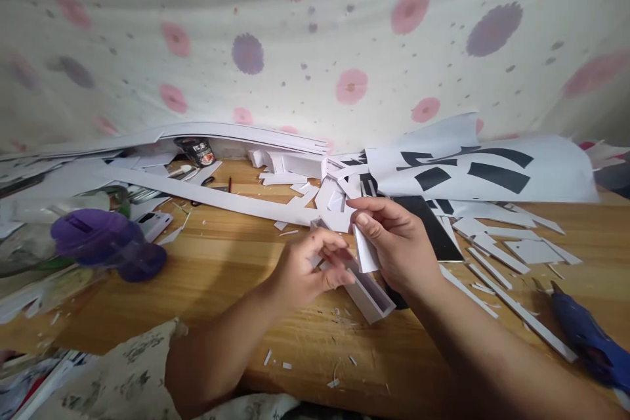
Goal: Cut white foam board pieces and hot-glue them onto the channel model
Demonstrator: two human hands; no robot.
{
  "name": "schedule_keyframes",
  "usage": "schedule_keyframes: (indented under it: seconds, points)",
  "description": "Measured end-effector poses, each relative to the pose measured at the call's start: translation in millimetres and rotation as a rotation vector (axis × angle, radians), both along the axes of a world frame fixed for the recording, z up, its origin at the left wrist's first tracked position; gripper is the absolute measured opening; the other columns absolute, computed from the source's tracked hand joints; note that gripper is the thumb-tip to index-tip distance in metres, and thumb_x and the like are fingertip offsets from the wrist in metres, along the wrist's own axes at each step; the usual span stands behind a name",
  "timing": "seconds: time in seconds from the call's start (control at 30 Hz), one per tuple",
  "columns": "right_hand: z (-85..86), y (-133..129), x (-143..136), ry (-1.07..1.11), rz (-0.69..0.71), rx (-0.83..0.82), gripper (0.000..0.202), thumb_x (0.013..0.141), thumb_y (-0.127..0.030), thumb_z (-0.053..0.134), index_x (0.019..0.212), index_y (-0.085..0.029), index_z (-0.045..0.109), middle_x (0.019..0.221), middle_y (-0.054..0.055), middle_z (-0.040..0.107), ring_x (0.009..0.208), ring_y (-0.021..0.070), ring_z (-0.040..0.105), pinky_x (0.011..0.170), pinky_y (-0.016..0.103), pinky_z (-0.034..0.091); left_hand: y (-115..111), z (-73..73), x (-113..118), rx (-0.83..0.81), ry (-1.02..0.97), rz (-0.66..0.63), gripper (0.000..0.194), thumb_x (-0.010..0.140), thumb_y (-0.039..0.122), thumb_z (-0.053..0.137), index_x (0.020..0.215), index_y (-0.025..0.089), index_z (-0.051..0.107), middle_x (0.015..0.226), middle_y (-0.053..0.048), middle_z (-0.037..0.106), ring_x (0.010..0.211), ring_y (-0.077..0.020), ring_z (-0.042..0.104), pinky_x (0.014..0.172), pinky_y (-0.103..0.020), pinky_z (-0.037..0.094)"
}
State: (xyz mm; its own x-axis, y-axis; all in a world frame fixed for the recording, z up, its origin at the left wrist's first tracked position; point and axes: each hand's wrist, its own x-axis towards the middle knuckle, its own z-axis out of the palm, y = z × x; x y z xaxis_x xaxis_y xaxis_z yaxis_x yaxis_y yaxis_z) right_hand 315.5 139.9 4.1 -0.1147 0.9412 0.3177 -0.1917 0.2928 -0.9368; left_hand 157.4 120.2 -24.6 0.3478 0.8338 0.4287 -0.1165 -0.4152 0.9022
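A small white foam board piece [365, 253] is pinched between the thumb and fingers of my right hand [401, 246]. My left hand [302, 266] is beside it with thumb and fingers curved and apart, and I see nothing between them. Below both hands a long, narrow white foam board channel [371, 298] lies at a slant, its hollow side facing up. My left fingers overlap its far part, and I cannot tell whether they touch it. Part of a black object shows under my right wrist.
A blue glue gun [585, 328] lies at right, near white strips [522, 305]. A printed sheet [492, 167] and offcuts stand behind. At left are a purple-lidded container [93, 236], a phone [155, 224] and scissors [209, 190]. A dark can [197, 151] stands at the back.
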Motion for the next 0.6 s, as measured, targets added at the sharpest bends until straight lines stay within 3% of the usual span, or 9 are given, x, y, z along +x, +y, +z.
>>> schedule_keyframes:
  seconds: [0.07,0.17,0.37,0.5,0.6]
  points:
    - [-0.3,-1.6,-11.0,0.010,0.027,0.008,0.017,0.075,-0.036,0.070,0.089,-0.026,0.070,0.065,-0.003,0.059,0.056,0.0098,0.049,0.051,0.024,0.041,-2.6,-0.8,0.9,-0.145,-0.096,-0.095,0.037,0.073,0.046,0.072,0.089,0.017,0.055,0.078,-0.002,0.060,0.070,-0.0130,0.059,0.063,-0.025,0.048]
    - [-3.9,-5.6,-20.0,0.013,0.028,0.016,0.017,0.075,-0.036,0.070,0.088,-0.026,0.071,0.065,-0.002,0.061,0.057,0.0102,0.051,0.051,0.023,0.042,-4.1,-0.3,1.5,-0.270,-0.181,-0.126,0.040,0.072,0.050,0.071,0.086,0.017,0.054,0.078,-0.002,0.057,0.071,-0.0120,0.054,0.064,-0.023,0.047]
    - [-4.0,-11.5,-8.5,-0.116,0.056,0.099,0.015,0.085,-0.033,0.060,0.095,-0.026,0.068,0.080,0.000,0.067,0.068,0.0128,0.060,0.060,0.026,0.049,-4.3,-2.6,3.7,-0.409,-0.328,-0.210,0.046,0.064,0.040,0.080,0.095,0.019,0.052,0.084,-0.001,0.056,0.075,-0.0113,0.054,0.067,-0.023,0.045]
    - [1.8,-7.5,7.1,-0.346,-0.013,0.308,0.015,0.086,-0.027,0.059,0.097,-0.026,0.069,0.093,0.003,0.066,0.089,0.0160,0.061,0.077,0.030,0.049,0.1,-6.0,0.6,-0.401,-0.323,-0.136,0.056,0.063,0.037,0.081,0.105,0.022,0.047,0.082,0.001,0.055,0.071,-0.0114,0.053,0.063,-0.024,0.046]
    - [-0.2,-4.8,9.8,-0.403,0.038,0.351,0.018,0.084,-0.028,0.062,0.101,-0.027,0.068,0.092,0.003,0.065,0.088,0.0167,0.060,0.075,0.030,0.050,3.6,-8.3,-2.8,-0.342,-0.254,-0.033,0.056,0.064,0.034,0.081,0.107,0.022,0.047,0.082,0.001,0.054,0.071,-0.0102,0.052,0.063,-0.022,0.045]
